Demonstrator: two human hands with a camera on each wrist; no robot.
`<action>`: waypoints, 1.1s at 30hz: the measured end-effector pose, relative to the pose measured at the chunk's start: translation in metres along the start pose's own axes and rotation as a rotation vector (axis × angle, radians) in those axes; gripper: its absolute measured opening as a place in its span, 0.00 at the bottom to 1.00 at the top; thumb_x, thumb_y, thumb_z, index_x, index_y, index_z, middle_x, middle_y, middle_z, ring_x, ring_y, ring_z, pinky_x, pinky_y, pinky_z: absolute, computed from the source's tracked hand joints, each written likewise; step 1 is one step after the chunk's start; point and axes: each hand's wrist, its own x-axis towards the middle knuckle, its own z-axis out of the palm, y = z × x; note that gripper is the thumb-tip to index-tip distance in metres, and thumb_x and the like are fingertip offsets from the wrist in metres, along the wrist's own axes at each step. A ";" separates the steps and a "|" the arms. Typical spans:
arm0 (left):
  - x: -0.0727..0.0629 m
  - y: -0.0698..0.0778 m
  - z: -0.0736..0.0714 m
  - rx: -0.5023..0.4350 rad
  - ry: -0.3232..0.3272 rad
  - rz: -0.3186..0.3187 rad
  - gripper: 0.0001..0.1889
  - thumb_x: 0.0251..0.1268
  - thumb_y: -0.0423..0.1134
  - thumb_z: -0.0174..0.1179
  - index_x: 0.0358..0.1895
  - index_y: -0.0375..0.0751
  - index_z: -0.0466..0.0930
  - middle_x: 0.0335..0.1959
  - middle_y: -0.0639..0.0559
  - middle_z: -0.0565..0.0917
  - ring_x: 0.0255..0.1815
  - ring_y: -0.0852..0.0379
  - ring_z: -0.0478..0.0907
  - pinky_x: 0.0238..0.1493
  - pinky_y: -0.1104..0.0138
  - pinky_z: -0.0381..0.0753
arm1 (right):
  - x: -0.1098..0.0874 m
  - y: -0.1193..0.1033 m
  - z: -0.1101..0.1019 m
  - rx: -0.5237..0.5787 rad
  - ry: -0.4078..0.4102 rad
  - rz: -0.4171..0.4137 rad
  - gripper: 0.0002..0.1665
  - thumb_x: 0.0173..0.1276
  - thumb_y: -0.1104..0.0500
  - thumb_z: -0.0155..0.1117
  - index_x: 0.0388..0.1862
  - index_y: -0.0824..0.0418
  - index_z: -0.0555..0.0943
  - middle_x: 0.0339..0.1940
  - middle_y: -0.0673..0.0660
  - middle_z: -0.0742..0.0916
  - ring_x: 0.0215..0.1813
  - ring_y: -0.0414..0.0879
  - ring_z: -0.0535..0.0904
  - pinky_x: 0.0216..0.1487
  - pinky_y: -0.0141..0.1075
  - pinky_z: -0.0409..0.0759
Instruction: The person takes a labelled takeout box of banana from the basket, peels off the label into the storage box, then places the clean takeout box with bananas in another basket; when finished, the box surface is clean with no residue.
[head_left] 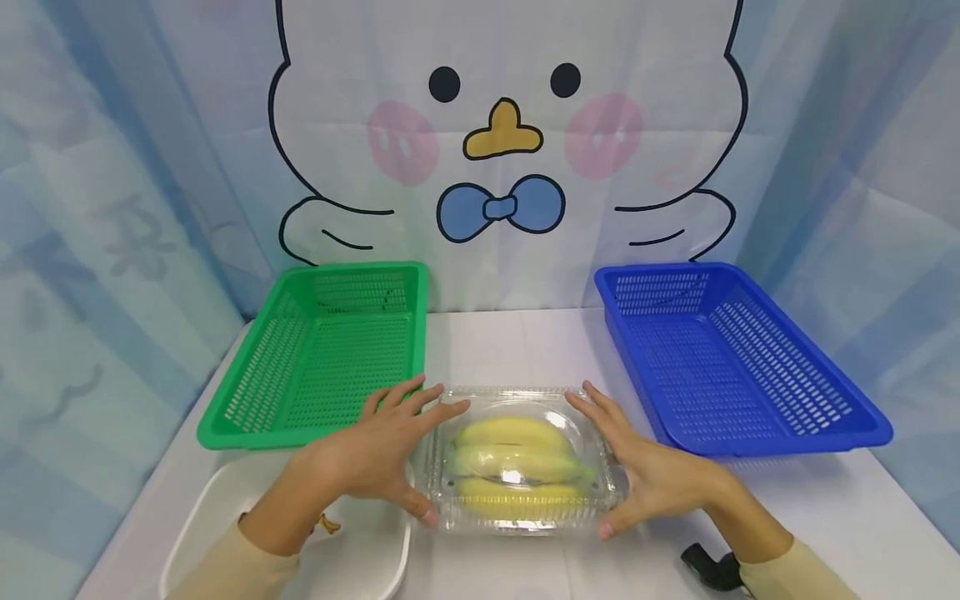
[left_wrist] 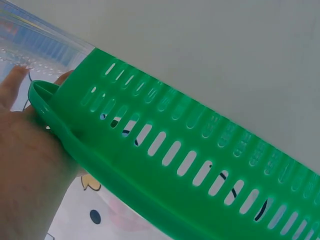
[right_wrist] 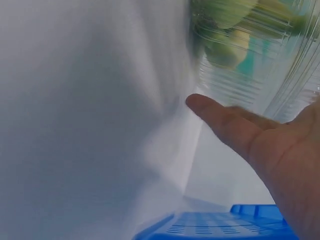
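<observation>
A clear plastic clamshell box (head_left: pixel 510 527) with several yellow bananas (head_left: pixel 517 460) inside sits on the white table, its lid down over them. My left hand (head_left: pixel 375 454) is at the box's left side, fingers spread, the fingertips at its upper left corner and the thumb by the lower left corner. On the other side my right hand (head_left: pixel 660 475) has its fingers spread the same way, fingertips at the upper right and thumb at the lower right. In the right wrist view its straight fingers lie beside the box's ribbed wall (right_wrist: pixel 235 85).
A green basket (head_left: pixel 416 350) stands back left, a blue basket (head_left: pixel 817 367) back right. Under my left forearm is a white tub (head_left: pixel 401 562) with a small yellow-brown piece (head_left: pixel 327 524) in it. A curved black object (head_left: pixel 712 569) lies by my right wrist. A curtain (head_left: pixel 510 275) hangs behind.
</observation>
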 end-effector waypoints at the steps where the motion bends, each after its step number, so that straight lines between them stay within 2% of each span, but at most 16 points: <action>1: 0.000 -0.001 0.000 0.000 0.002 0.003 0.66 0.32 0.71 0.78 0.83 0.64 0.54 0.84 0.43 0.53 0.85 0.36 0.38 0.72 0.27 0.46 | 0.001 0.000 0.000 0.010 0.001 0.003 0.85 0.50 0.43 0.86 0.86 0.55 0.32 0.84 0.61 0.29 0.80 0.80 0.35 0.54 0.81 0.69; 4: -0.001 -0.003 -0.001 -0.011 0.009 0.012 0.66 0.33 0.71 0.78 0.83 0.63 0.54 0.83 0.42 0.53 0.84 0.35 0.38 0.72 0.27 0.46 | 0.004 0.000 0.001 0.040 0.014 0.010 0.83 0.50 0.49 0.87 0.86 0.52 0.32 0.84 0.59 0.31 0.79 0.79 0.41 0.53 0.76 0.74; 9: -0.003 -0.005 -0.001 -0.046 0.018 0.014 0.65 0.34 0.68 0.80 0.82 0.63 0.55 0.83 0.41 0.54 0.84 0.35 0.38 0.72 0.27 0.45 | 0.009 0.000 0.002 0.093 0.031 0.018 0.82 0.49 0.57 0.86 0.86 0.49 0.34 0.85 0.55 0.33 0.80 0.78 0.40 0.52 0.76 0.75; 15: 0.002 -0.003 0.000 -0.063 0.013 0.023 0.65 0.33 0.67 0.81 0.82 0.64 0.56 0.82 0.42 0.56 0.84 0.35 0.40 0.73 0.28 0.45 | 0.004 0.004 0.004 0.133 0.066 0.045 0.81 0.49 0.58 0.85 0.86 0.44 0.35 0.85 0.55 0.35 0.80 0.77 0.38 0.53 0.78 0.73; 23: 0.006 0.000 -0.005 -0.074 0.056 0.053 0.64 0.34 0.65 0.83 0.81 0.63 0.58 0.80 0.41 0.59 0.81 0.36 0.49 0.72 0.29 0.52 | 0.001 0.004 0.004 0.177 0.122 0.020 0.79 0.52 0.57 0.83 0.86 0.48 0.34 0.86 0.54 0.34 0.81 0.77 0.36 0.56 0.79 0.69; 28: 0.000 0.004 -0.011 -0.130 0.074 0.045 0.64 0.35 0.67 0.82 0.82 0.69 0.55 0.81 0.41 0.54 0.79 0.32 0.53 0.64 0.28 0.66 | -0.001 -0.001 0.004 0.186 0.155 0.027 0.79 0.52 0.54 0.82 0.87 0.47 0.34 0.86 0.52 0.33 0.80 0.78 0.36 0.54 0.85 0.61; 33: 0.000 0.004 -0.019 -0.199 0.095 0.086 0.64 0.37 0.64 0.83 0.82 0.70 0.53 0.83 0.43 0.51 0.72 0.33 0.68 0.58 0.39 0.79 | -0.003 -0.007 0.002 0.185 0.199 0.028 0.80 0.50 0.54 0.83 0.87 0.47 0.34 0.86 0.50 0.34 0.81 0.77 0.34 0.53 0.86 0.58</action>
